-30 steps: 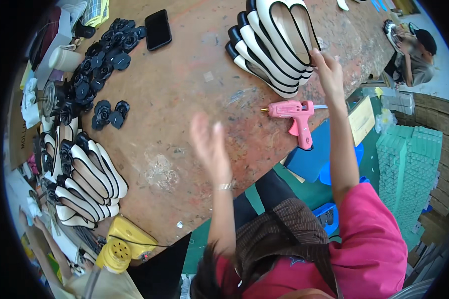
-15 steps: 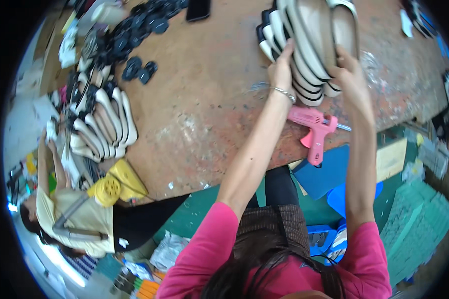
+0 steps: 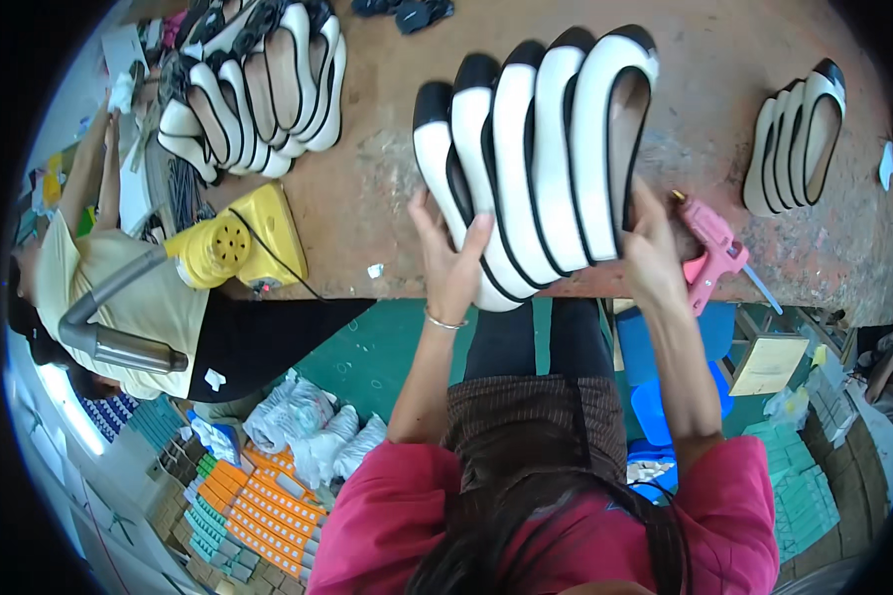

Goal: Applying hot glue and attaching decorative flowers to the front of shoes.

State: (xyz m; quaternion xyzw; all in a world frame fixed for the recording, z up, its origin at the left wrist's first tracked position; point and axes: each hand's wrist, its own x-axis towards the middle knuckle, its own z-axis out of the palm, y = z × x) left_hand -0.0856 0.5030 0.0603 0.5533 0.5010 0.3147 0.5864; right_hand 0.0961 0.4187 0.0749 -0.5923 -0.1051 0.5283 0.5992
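Observation:
A row of several white flat shoes (image 3: 546, 129), with black toe caps and black piping, is nested side by side just above the table's near edge. Its toes point away from me. My left hand (image 3: 451, 253) is closed round the leftmost shoe's heel end, thumb on the white side. At the opposite end, my right hand (image 3: 650, 248) grips the rightmost shoe near its heel; some of its fingers are hidden behind the shoe. Close to that hand, a pink glue gun (image 3: 712, 248) lies on the table with a glue stick protruding from its back.
A smaller row of matching shoes (image 3: 794, 139) stands at the right of the worn table (image 3: 377, 198). More shoes (image 3: 258, 99) are bunched at the far left. By the left edge sits a yellow hot-air blower (image 3: 218, 248) with a grey pipe, beside a co-worker in a pale shirt (image 3: 119, 288).
The shoes between my hands have come nearer to me and now show as a wider row. A smaller group stands apart at the right. The whole view has shifted.

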